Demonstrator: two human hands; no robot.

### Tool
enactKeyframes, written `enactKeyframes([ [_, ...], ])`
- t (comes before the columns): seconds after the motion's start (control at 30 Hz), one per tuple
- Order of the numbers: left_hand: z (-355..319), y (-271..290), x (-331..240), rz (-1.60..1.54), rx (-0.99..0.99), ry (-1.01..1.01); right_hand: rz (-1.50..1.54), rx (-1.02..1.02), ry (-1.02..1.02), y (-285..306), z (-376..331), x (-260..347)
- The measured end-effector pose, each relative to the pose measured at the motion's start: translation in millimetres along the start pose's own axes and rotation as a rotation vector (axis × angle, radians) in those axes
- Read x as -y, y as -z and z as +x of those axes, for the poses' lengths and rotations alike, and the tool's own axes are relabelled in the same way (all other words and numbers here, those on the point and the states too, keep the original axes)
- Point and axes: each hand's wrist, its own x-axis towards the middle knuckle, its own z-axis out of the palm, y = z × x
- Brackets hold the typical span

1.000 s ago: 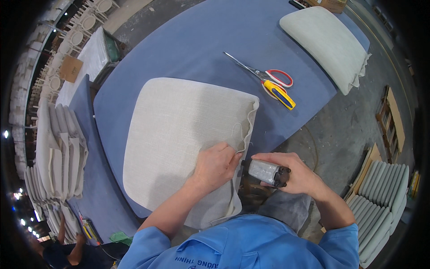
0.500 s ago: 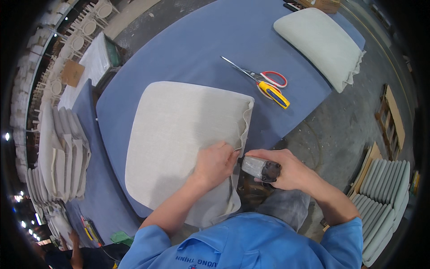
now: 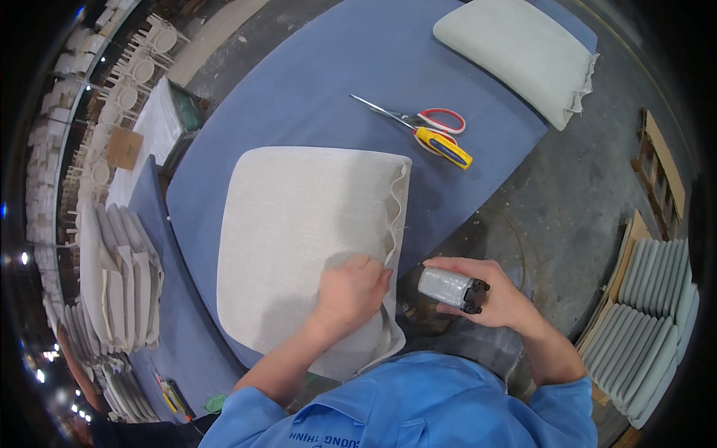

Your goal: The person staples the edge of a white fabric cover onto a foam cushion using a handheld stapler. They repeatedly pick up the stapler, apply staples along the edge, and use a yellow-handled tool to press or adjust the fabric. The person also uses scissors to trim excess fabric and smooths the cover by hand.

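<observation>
A beige fabric-covered seat cushion (image 3: 299,209) lies on the blue-covered table, its loose fabric edge (image 3: 393,216) running along the right side. My left hand (image 3: 352,293) rests on the cushion near that side, its fingers pinched on the fabric edge. To the right of the cushion, my right hand (image 3: 497,295) is wrapped round a staple gun (image 3: 447,287) with a grey metal body and black cap. A gap separates the tool from the cushion. Beyond the cushion lie scissors (image 3: 441,121) with red-and-white handles, and a yellow-and-blue handled cutter (image 3: 444,148) rests across them.
Another pale cushion (image 3: 515,52) lies at the table's far right. Stacked cushions stand at the left (image 3: 123,276) and lower right (image 3: 638,328). A wooden pallet (image 3: 659,172) is on the floor at right. At lower left, another person's arm (image 3: 78,369) shows beside the stack.
My right hand has drawn the staple gun away from the cushion edge, to the right. My left hand stays on the fabric edge. The whole view has shifted slightly.
</observation>
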Motion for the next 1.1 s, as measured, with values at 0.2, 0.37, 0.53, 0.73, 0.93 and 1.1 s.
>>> enactKeyframes([
  [0.2, 1, -8, 15, -0.153, -0.088, -0.026, -0.041, 0.064, -0.015, -1, 19, 0],
  [0.37, 0, -11, 17, -0.149, -0.108, -0.009, -0.075, 0.114, -0.022, 1, 30, 2],
  [0.53, 0, -12, 18, -0.162, -0.126, -0.001, -0.093, 0.159, -0.054, 2, 37, 7],
  [0.73, 0, -13, 20, -0.171, -0.138, -0.01, -0.126, 0.176, -0.053, 1, 41, 10],
  [0.93, 0, -14, 20, -0.174, -0.144, -0.011, -0.102, 0.19, -0.08, 3, 44, 16],
  [1.1, 0, -14, 18, -0.175, -0.119, 0.004, -0.094, 0.202, -0.109, 1, 47, 18],
])
